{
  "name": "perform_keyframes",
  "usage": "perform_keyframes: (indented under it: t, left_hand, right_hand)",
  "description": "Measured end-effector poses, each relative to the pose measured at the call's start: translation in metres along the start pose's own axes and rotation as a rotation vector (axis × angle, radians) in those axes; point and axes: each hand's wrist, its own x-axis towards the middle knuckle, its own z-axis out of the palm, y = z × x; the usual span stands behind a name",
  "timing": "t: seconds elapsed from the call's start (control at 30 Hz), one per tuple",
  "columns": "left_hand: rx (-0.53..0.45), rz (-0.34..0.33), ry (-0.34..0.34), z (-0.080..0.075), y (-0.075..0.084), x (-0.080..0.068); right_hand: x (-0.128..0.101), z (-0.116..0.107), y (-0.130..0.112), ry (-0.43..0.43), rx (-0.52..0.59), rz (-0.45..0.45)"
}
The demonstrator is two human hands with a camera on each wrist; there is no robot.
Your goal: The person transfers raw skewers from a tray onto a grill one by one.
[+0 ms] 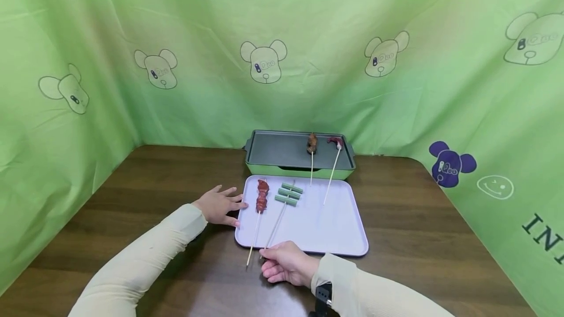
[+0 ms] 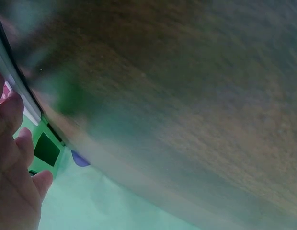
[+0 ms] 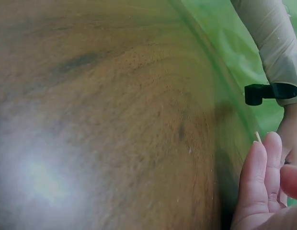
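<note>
Blurring wrist views, right hand seemingly pinching skewer

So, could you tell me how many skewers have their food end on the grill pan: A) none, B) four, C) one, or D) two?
D: two skewers rest their food ends on the grill pan, sticks running down toward the tray, while the meat skewer and the green skewer lie on the tray.
</note>
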Motion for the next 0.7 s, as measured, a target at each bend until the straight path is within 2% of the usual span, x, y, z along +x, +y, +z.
perform_keyframes:
  t: [0.4,0.7]
  left_hand:
    - [0.002,-0.016,-0.004,-0.001,0.0,0.0]
    - [-0.003,-0.013,-0.003,-0.002,-0.001,-0.002]
  right_hand:
    - [0.002,0.006,0.001,0.014,0.012,-0.038]
    - [-0.004,-0.017,-0.004,-0.039,-0.011,-0.095]
